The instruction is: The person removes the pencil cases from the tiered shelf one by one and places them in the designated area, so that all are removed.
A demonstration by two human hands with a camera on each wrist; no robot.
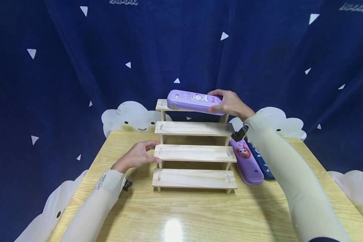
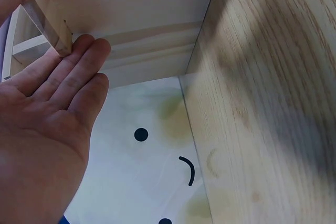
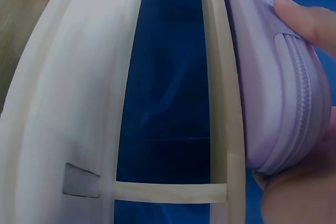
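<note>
A light purple pencil case (image 1: 193, 101) with a cartoon print lies along the top tier of a stepped wooden shelf (image 1: 195, 153), tilted slightly down to the right. My right hand (image 1: 228, 102) grips the case's right end, thumb on the near side and fingers on the far side. Close up in the right wrist view, the case's zipper end (image 3: 299, 103) sits between thumb and fingers, against the top board. At the shelf's left side, my left hand (image 1: 141, 155) holds the end of a middle board. The left wrist view shows the fingers (image 2: 79, 74) behind that board's end.
Right of the shelf, a purple pencil case (image 1: 250, 169) with a cartoon girl lies on the wooden table (image 1: 133, 215). Beside it is a dark blue case (image 1: 267, 173), partly covered by my right sleeve. A blue curtain (image 1: 181, 43) hangs behind.
</note>
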